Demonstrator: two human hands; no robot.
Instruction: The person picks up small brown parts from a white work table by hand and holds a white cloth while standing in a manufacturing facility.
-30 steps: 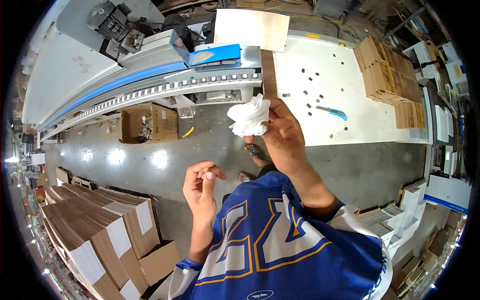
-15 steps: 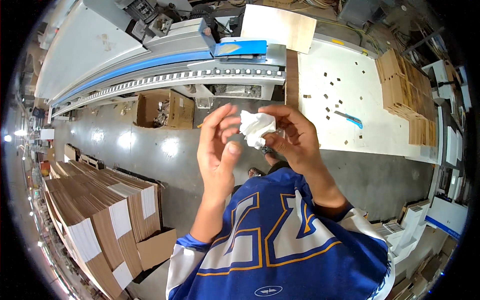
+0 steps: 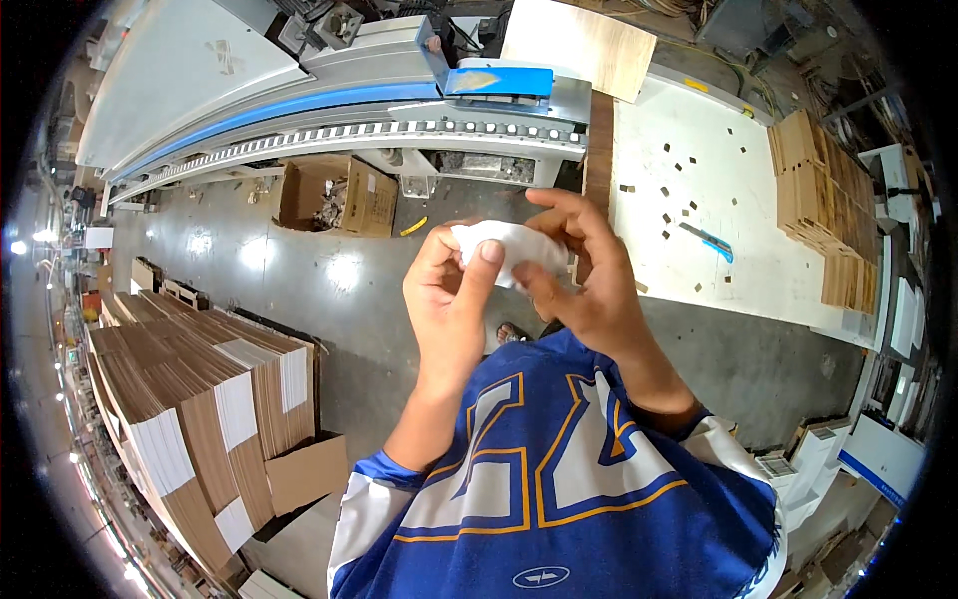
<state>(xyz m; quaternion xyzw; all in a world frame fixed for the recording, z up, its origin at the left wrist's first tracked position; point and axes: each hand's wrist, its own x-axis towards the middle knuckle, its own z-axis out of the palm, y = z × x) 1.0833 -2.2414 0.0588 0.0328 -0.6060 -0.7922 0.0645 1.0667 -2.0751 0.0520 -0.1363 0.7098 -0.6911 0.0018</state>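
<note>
Both hands, left (image 3: 446,304) and right (image 3: 589,290), pinched the white cloth (image 3: 504,250); a loose grip could have dropped it on the floor (image 3: 329,280).

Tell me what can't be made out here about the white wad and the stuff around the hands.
- White wad, head view: cloth or paper cannot be told; the left hand and right hand cover most of it.
- Small brown bits on the white table: too small to identify.
- Open cardboard box contents: blurred.
- Feet: hidden by the blue jersey.
</note>
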